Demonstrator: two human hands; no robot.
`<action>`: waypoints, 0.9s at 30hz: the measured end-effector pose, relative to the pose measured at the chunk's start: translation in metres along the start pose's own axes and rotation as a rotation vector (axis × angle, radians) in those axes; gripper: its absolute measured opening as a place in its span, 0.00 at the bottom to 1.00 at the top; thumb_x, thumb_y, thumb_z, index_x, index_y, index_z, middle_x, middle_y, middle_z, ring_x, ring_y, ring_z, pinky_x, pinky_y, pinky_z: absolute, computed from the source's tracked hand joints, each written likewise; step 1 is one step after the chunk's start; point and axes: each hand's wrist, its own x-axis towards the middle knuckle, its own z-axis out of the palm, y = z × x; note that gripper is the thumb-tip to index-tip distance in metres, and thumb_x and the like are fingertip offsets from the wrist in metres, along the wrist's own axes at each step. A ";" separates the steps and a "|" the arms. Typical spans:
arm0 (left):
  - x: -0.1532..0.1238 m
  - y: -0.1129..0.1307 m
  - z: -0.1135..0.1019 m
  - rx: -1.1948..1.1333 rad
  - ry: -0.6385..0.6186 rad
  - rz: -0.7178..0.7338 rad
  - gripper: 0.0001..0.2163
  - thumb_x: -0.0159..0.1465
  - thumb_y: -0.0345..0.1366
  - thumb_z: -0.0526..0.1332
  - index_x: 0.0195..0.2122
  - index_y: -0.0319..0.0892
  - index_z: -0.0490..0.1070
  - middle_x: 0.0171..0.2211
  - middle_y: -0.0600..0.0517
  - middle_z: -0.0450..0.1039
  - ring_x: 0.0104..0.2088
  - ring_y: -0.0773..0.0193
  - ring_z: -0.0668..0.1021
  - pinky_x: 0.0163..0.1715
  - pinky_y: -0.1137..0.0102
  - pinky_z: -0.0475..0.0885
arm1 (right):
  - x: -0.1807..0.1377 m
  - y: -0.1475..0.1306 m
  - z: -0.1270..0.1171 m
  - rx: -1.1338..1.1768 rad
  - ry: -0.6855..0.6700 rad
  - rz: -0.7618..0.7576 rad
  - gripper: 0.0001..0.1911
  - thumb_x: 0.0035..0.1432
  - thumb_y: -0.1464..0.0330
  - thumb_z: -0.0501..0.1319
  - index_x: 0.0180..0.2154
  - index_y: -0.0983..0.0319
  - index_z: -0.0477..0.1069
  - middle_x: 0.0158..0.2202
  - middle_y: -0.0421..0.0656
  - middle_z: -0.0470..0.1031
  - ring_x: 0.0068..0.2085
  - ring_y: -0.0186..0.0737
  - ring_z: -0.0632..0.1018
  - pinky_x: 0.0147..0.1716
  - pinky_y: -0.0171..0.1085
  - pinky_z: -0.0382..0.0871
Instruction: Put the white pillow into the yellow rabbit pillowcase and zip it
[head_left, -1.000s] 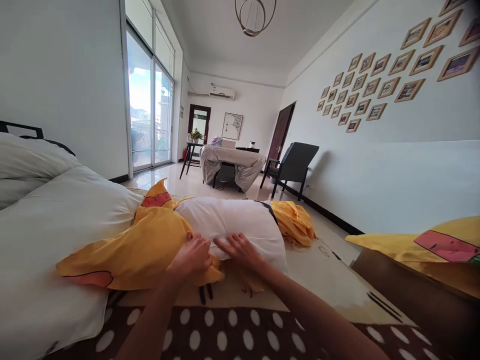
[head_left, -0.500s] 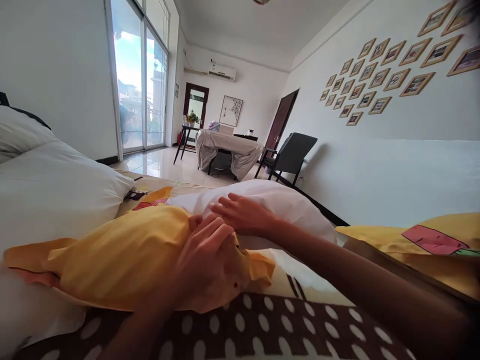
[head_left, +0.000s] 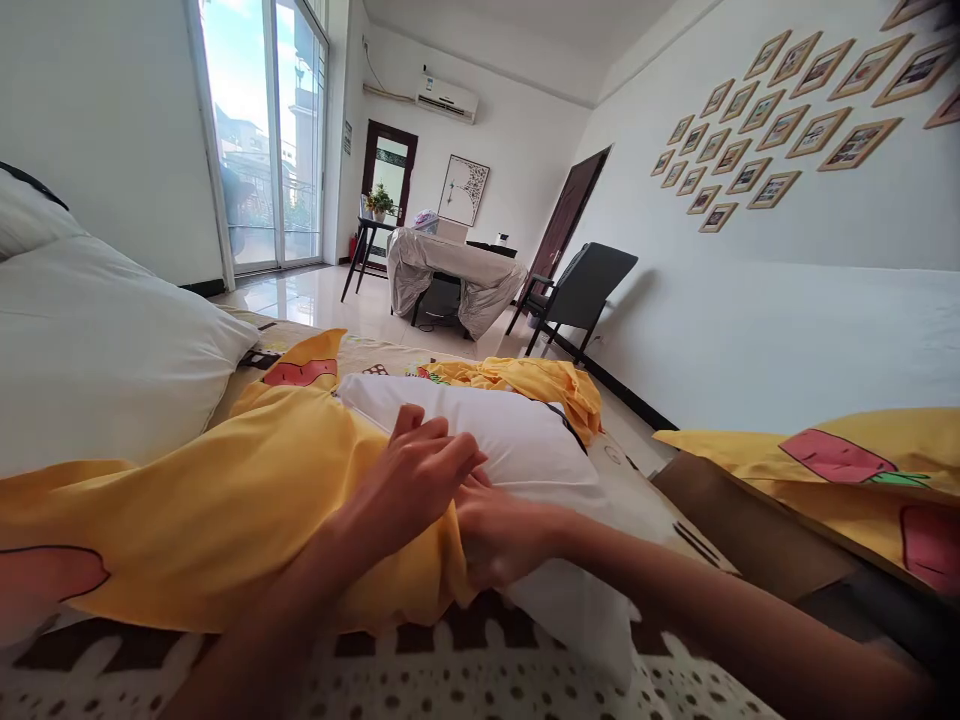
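The yellow pillowcase [head_left: 285,490] spreads across the lower left of the frame, and the white pillow [head_left: 517,440] lies against it at the centre, exposed toward the right. The key relation is the line where the two meet: the cloth's right-hand edge laps the pillow's left part just right of the lower centre. The pillowcase stretches mainly left to right, while the pillow's exposed part reaches from the middle of the frame down to a corner at lower right.

Both hands are at that line. The left hand [head_left: 427,470] is over the cloth, its fingers bent and angled toward the upper right; whether they pinch fabric I cannot tell. The right hand [head_left: 502,530], its forearm coming from the lower right, sits at the cloth's edge and is nearer the pillow's lower right corner. Its fingertips point left and are partly behind the left hand, so I cannot tell whether they grip anything. The hands overlap, and from these fingers most of the exposed pillow lies to the right, most of the pillowcase to the left.
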 end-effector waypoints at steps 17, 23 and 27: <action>-0.009 0.009 -0.052 0.177 -0.229 -0.057 0.09 0.69 0.37 0.52 0.46 0.43 0.66 0.42 0.49 0.73 0.41 0.60 0.73 0.46 0.63 0.59 | 0.026 0.039 -0.015 1.519 0.879 0.380 0.18 0.42 0.57 0.70 0.31 0.62 0.72 0.25 0.37 0.75 0.27 0.35 0.74 0.30 0.33 0.68; -0.015 -0.024 -0.035 0.335 -0.452 -0.122 0.35 0.58 0.39 0.66 0.64 0.46 0.53 0.64 0.44 0.58 0.62 0.51 0.62 0.55 0.57 0.58 | 0.029 0.072 -0.033 1.529 1.122 0.450 0.21 0.38 0.54 0.71 0.30 0.60 0.73 0.26 0.40 0.78 0.29 0.40 0.77 0.30 0.36 0.70; -0.009 -0.041 -0.014 0.430 -0.480 -0.090 0.27 0.59 0.25 0.59 0.60 0.48 0.60 0.64 0.48 0.58 0.61 0.54 0.64 0.51 0.60 0.61 | 0.033 0.088 -0.031 1.493 1.084 0.468 0.21 0.39 0.52 0.71 0.29 0.60 0.74 0.27 0.42 0.79 0.31 0.43 0.78 0.31 0.38 0.71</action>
